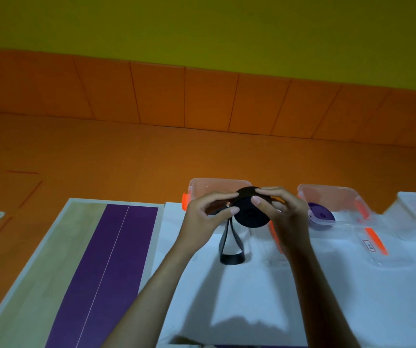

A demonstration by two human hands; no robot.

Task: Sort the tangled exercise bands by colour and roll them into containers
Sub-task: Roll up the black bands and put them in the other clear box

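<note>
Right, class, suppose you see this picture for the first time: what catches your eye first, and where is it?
First, the black band roll at the centre, in the grip of the left hand and right hand, its loose tail hanging towards the white table. Then the purple roll in the clear container on the right, and the vivid orange floor beyond.

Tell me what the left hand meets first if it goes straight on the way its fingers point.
The black band roll, which its fingertips touch: the left hand points rightward into it. Just beyond the roll lie the fingers of the right hand, seemingly at similar depth.
</note>
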